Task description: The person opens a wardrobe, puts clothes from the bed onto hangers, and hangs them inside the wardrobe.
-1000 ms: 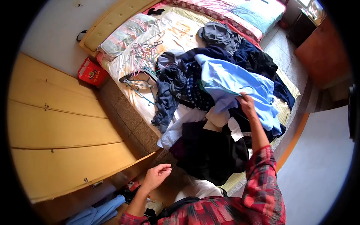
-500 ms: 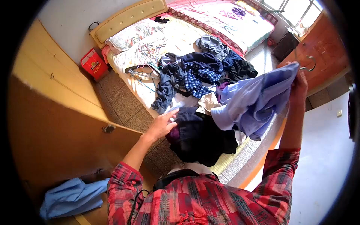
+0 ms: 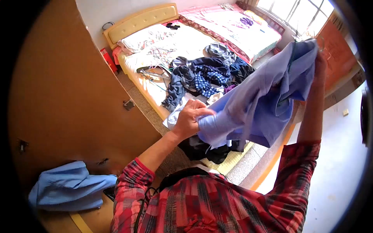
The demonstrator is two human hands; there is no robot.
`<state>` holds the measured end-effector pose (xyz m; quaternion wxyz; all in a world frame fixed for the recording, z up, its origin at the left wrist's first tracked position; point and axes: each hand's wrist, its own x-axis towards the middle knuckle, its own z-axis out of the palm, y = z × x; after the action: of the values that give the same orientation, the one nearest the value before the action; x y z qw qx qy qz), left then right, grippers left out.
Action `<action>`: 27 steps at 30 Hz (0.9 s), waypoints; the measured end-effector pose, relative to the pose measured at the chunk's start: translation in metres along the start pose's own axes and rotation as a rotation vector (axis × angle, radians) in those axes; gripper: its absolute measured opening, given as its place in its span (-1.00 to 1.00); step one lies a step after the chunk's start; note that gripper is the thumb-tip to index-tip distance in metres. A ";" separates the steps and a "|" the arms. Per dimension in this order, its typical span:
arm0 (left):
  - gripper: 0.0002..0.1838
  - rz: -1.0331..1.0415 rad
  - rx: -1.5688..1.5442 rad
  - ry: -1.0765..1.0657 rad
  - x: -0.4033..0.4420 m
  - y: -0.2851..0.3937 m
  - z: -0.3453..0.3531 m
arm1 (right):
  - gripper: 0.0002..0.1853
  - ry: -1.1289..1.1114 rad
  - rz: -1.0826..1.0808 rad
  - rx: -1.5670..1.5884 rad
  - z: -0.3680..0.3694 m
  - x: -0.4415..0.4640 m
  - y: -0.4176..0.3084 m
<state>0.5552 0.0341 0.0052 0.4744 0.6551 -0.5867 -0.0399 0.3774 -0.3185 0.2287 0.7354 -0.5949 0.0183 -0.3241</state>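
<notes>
Blue shirt, we note, slants down from the right hand gripping its top to the left hand, whose closure we cannot tell.

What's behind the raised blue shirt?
Around the raised blue shirt, part of a clothes pile on the bed shows: a checked garment left of it, black clothing below. Whatever lies directly behind is covered.

Shirt is plain lavender-blue; lower-left cloth, light blue. Sleeves are red-and-black plaid. Crumpled garment shows navy-and-white check; headboard, pale yellow.
</notes>
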 end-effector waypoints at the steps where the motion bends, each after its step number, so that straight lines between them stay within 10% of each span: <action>1: -0.79 -0.028 -0.150 0.051 0.002 0.005 -0.003 | -0.71 0.070 0.043 -0.001 0.004 0.002 0.013; 6: -0.85 -0.439 -1.206 0.021 0.014 0.001 -0.012 | -0.78 0.388 0.045 -0.776 -0.024 0.005 0.098; 9: -0.80 -0.260 -0.011 0.306 0.039 0.013 -0.014 | -0.82 0.401 -0.063 -0.932 -0.062 -0.012 0.136; 13: -0.62 -0.257 0.678 0.150 0.062 0.021 0.005 | -0.82 0.267 0.232 -0.498 -0.034 -0.072 0.169; 19: -0.74 -0.612 0.541 -0.241 0.084 0.005 0.025 | -0.59 0.167 0.251 -0.063 0.062 -0.135 0.221; 21: -0.71 -0.659 0.399 -0.335 0.087 0.002 0.030 | -0.34 0.048 0.230 -0.497 0.065 -0.139 0.248; 27: -0.67 -0.682 0.077 -0.515 0.080 0.023 0.014 | -0.90 -0.165 0.219 -0.439 0.040 -0.120 0.263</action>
<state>0.5540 -0.0352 0.0534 0.2471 0.7976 -0.4367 -0.3349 0.4193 -0.2023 -0.0360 0.6183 -0.7592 0.0923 -0.1810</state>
